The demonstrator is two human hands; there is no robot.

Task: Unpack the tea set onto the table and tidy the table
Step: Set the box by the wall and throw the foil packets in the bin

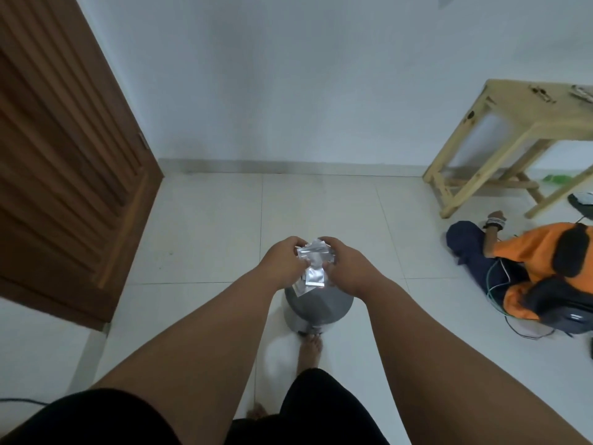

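Observation:
Both my hands hold a bunch of silver foil packets (pixel 313 263) between them, above a grey pedal bin (pixel 317 308) on the tiled floor. My left hand (pixel 284 263) grips the packets from the left, fingers curled over their top. My right hand (pixel 345 268) grips them from the right in the same way. The bin's top shows as a grey surface just below the packets; I cannot tell whether its lid is up. My bare foot (pixel 309 350) is at the bin's pedal.
A brown wooden door (pixel 64 162) fills the left side. A light wooden table (pixel 526 123) stands at the right against the white wall, with small items on top. A person in orange (pixel 529 268) sits on the floor beside it, with cables and a dark bag.

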